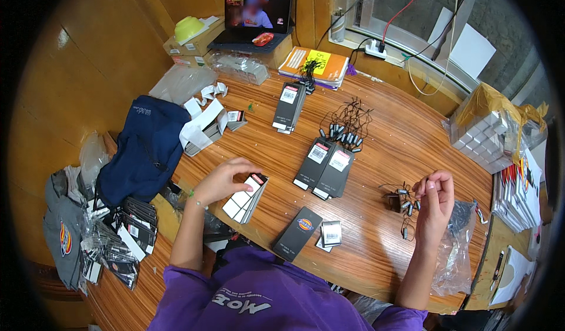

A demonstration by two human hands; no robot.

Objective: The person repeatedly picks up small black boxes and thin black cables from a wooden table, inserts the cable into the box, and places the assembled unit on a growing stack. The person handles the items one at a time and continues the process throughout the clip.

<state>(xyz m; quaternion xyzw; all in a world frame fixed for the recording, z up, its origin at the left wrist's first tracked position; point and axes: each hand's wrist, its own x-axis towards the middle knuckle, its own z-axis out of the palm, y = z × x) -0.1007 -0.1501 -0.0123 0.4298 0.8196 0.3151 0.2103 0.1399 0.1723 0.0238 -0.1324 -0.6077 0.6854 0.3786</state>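
Note:
My left hand (226, 181) grips the far end of a small stack of hang tags (241, 203), white with black and red parts, its thumb on the top one. My right hand (435, 198) is raised at the right with its fingertips pinched; whatever they hold is too small to make out. Beside it lies a loose bunch of black strings with dark toggles (406, 204). In front of my body are a pile of black hang tags (297, 233) and a small stack of white labels (331, 234). Two stacks of labelled, strung black tags (323, 167) lie mid-table.
Another strung tag stack (288, 104) lies farther back, before orange notebooks (321, 66). A laptop (257, 16) stands behind. A navy bag (143, 145) and bundled tags (132, 237) sit left; wrapped white boxes (485, 134) and a clear plastic bag (456, 254) sit right.

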